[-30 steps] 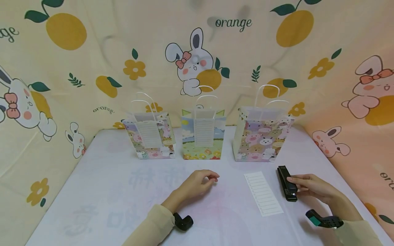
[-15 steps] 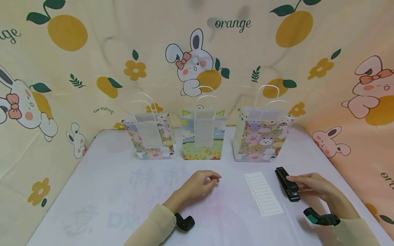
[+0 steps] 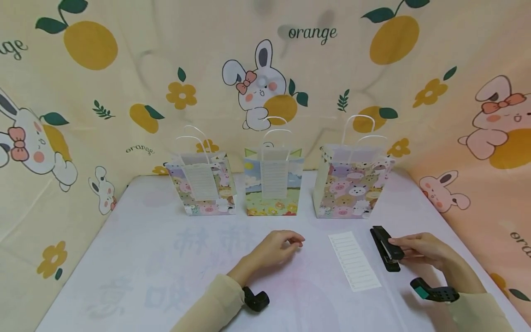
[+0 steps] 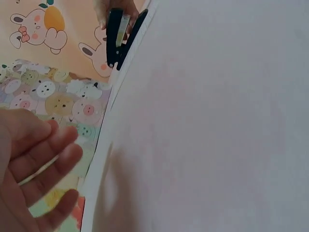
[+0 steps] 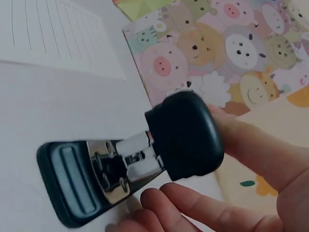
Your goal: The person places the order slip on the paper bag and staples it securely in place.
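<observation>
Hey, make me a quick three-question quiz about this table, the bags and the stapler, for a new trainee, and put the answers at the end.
1. Which hand holds the stapler?

2. True or false: the rightmost bag has a sheet on the side facing the head camera.

3. Where does the loose sheet lie?
A) Inside a bag
B) On the table, between the left hand and the stapler
C) Under the stapler

Key:
1. The right hand.
2. False; that side shows only its animal print.
3. B
</observation>
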Demonstrator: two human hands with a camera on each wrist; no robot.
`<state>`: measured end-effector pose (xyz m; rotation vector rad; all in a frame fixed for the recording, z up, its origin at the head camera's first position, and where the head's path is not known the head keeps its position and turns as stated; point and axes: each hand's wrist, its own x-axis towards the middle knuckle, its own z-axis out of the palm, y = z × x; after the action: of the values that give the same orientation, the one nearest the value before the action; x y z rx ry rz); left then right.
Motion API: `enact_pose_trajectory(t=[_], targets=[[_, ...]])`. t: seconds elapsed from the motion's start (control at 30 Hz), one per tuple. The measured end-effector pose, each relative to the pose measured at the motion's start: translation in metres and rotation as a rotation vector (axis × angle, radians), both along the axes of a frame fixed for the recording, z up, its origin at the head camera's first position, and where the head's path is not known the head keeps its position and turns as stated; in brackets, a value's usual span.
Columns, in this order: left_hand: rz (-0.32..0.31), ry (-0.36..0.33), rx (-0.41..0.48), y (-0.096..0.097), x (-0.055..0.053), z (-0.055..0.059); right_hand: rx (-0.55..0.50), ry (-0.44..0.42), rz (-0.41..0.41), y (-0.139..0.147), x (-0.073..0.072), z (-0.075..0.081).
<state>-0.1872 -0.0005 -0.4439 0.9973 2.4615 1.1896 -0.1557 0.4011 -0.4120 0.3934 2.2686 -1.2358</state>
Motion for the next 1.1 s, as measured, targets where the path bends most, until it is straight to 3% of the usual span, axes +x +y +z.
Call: enact_pose_trajectory(t=[0.27, 0.43, 0.77, 1.1], targets=[[0.018, -0.113, 0.061, 0.029, -0.006, -0.01, 0.062, 0.139, 0.044, -0.004, -0.002, 0.009], [0.054, -0.129, 0.065, 0.048, -0.005, -0.011, 0.036, 0.188, 0.015, -0.009, -0.005, 0.014], [0.193, 0.049, 0.044, 0.081, -0.009, -0.021, 0.046, 0.263, -0.003, -0.033, -0.014, 0.021], [0.358, 0.134, -0.061, 0.107, -0.005, -0.021, -0.097, 0.382, -0.008, -0.056, -0.025, 0.021]])
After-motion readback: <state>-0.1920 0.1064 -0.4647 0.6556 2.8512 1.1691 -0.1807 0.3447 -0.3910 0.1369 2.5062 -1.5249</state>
